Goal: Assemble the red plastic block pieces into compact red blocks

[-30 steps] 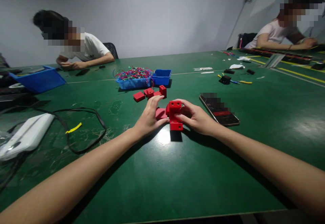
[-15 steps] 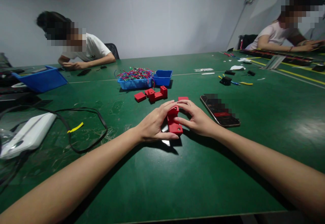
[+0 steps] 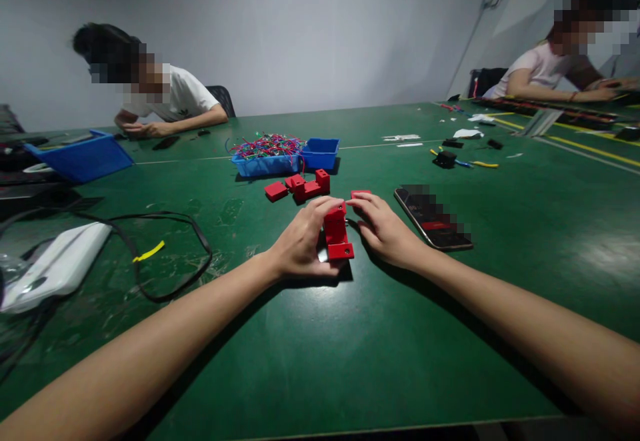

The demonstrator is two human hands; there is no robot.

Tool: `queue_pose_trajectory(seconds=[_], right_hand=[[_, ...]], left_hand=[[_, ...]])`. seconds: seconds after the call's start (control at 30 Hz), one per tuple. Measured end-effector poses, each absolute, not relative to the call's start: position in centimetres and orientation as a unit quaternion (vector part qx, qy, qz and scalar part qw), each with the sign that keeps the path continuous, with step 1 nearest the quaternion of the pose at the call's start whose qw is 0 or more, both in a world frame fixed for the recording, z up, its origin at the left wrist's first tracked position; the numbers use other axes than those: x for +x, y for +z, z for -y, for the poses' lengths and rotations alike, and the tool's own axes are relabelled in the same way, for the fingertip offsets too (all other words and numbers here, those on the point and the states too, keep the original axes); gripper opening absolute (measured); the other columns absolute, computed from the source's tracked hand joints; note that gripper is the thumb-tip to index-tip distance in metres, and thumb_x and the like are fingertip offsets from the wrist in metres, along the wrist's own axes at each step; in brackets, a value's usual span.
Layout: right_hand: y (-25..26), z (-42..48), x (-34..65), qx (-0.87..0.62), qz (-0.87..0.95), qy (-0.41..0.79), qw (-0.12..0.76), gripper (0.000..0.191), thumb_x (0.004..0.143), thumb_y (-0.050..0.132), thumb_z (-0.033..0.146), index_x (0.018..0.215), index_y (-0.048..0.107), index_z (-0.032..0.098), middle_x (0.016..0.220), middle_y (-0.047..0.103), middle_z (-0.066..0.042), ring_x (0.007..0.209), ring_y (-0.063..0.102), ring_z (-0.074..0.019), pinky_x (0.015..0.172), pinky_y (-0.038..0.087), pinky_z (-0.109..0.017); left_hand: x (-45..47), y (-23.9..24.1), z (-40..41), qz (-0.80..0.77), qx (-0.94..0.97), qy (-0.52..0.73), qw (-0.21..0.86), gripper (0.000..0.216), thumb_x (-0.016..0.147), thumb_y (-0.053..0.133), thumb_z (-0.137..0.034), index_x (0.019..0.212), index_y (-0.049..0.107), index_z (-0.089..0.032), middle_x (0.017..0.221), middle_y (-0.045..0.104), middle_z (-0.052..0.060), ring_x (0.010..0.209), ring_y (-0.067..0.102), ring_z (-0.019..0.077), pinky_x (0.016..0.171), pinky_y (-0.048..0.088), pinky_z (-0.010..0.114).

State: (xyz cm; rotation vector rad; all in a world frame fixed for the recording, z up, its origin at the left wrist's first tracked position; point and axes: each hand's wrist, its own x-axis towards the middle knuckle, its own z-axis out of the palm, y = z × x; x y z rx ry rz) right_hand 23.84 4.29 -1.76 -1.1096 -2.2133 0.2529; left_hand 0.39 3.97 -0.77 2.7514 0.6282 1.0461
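Note:
My left hand (image 3: 303, 238) grips a red U-shaped plastic block (image 3: 337, 231) between its fingers and thumb, with a screw hole showing at each end. The block is held upright just over the table, and something white shows beside it near my palm. My right hand (image 3: 385, 231) is to the right of the block with bent, parted fingers and nothing in them; its index fingertip comes close to the block's top. Behind that hand a flat red piece (image 3: 361, 194) is partly hidden. Farther back stand another red U-shaped block (image 3: 313, 188) and a small red piece (image 3: 275, 191).
A phone (image 3: 434, 218) lies right of my right hand. A blue bin of wires (image 3: 267, 165) adjoins a blue bin (image 3: 321, 153). Black cable (image 3: 207, 248) and a white device (image 3: 60, 264) lie left. Pliers (image 3: 483, 164) lie far right. Two people sit across the table.
My right fingers have come off the red block and moved slightly right. My left hand has shifted the block a little left and turned it slightly.

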Motion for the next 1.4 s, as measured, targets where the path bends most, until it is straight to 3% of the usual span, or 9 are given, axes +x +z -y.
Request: queue_pose_trajectory(seconds=[0.13,0.27,0.5,0.57,0.7,1.03,1.17,1.3,1.4], right_hand=[[-2.3,-4.5,24.0,-0.497,0.830,0.072,0.245,0.054,0.093,0.048,0.028,0.144,0.042,0.012,0.158,0.033,-0.025,0.150,0.026,-0.0388,0.111,0.037,-0.063],[-1.7,-4.5,24.2,-0.484,0.852,0.031,0.196,0.056,0.097,0.044,0.031,0.148,0.038,0.010,0.155,0.038,-0.026,0.147,0.033,-0.0386,0.110,0.037,-0.061],[0.9,-3.8,24.2,-0.456,0.876,-0.073,0.142,0.034,0.094,0.049,0.028,0.120,0.063,0.010,0.104,0.065,-0.020,0.096,0.059,-0.0346,0.083,0.051,-0.050],[0.7,-3.6,24.2,-0.452,0.878,-0.062,0.149,0.028,0.094,0.050,0.028,0.111,0.066,0.013,0.104,0.063,-0.019,0.096,0.059,-0.0332,0.083,0.051,-0.049],[-0.4,-3.6,24.4,-0.483,0.850,-0.026,0.210,0.038,0.094,0.051,0.026,0.130,0.055,0.012,0.142,0.043,-0.026,0.128,0.049,-0.0381,0.097,0.048,-0.053],[-0.7,-3.8,24.3,-0.433,0.854,0.057,0.281,0.039,0.095,0.054,0.030,0.131,0.054,0.015,0.120,0.060,-0.020,0.109,0.059,-0.0313,0.095,0.051,-0.049],[-0.5,-3.5,23.3,-0.473,0.768,0.168,0.399,0.032,0.094,0.055,0.037,0.121,0.058,0.020,0.113,0.065,-0.014,0.105,0.063,-0.0279,0.095,0.050,-0.047],[-0.3,-4.0,22.9,-0.500,0.568,0.426,0.495,0.035,0.095,0.048,0.055,0.103,0.059,0.023,0.085,0.066,-0.003,0.070,0.065,-0.0185,0.066,0.056,-0.035],[0.0,-4.3,23.1,-0.473,0.461,0.552,0.509,0.031,0.088,0.062,0.054,0.095,0.059,0.023,0.074,0.065,0.000,0.063,0.063,-0.0156,0.063,0.056,-0.031]], left_hand=[[0.4,-0.8,-3.9,-0.197,0.911,0.358,0.059,0.103,0.072,0.080,-0.045,0.151,0.018,-0.022,0.146,0.039,0.022,0.140,0.039,0.0397,0.113,0.039,0.060],[0.5,-0.8,-3.8,-0.201,0.905,0.369,0.061,0.102,0.073,0.078,-0.043,0.151,0.017,-0.021,0.148,0.037,0.023,0.143,0.036,0.0404,0.113,0.039,0.061],[0.6,-1.2,-4.0,-0.246,0.893,0.367,0.081,0.110,0.072,0.079,-0.035,0.155,0.007,-0.020,0.151,0.033,0.024,0.143,0.037,0.0394,0.116,0.039,0.059],[0.6,-1.3,-4.0,-0.255,0.891,0.362,0.095,0.117,0.070,0.080,-0.033,0.156,0.002,-0.019,0.152,0.032,0.025,0.142,0.038,0.0400,0.115,0.040,0.059],[0.7,-1.4,-4.0,-0.259,0.887,0.367,0.104,0.121,0.069,0.079,-0.032,0.156,-0.003,-0.017,0.153,0.031,0.026,0.142,0.039,0.0409,0.114,0.041,0.059],[0.7,-0.9,-4.2,-0.292,0.873,0.368,0.134,0.097,0.064,0.080,-0.036,0.142,0.025,-0.019,0.135,0.047,0.019,0.127,0.053,0.0367,0.109,0.046,0.056],[0.5,-1.1,-4.4,-0.289,0.876,0.355,0.154,0.103,0.065,0.082,-0.041,0.144,0.019,-0.021,0.140,0.043,0.021,0.130,0.051,0.0380,0.109,0.045,0.057],[0.5,-1.1,-4.5,-0.299,0.873,0.348,0.162,0.104,0.064,0.082,-0.042,0.144,0.019,-0.020,0.140,0.043,0.022,0.130,0.050,0.0398,0.109,0.043,0.059],[0.6,-0.9,-4.4,-0.310,0.870,0.345,0.167,0.101,0.065,0.080,-0.040,0.144,0.020,-0.020,0.137,0.047,0.021,0.125,0.054,0.0386,0.107,0.044,0.060]])
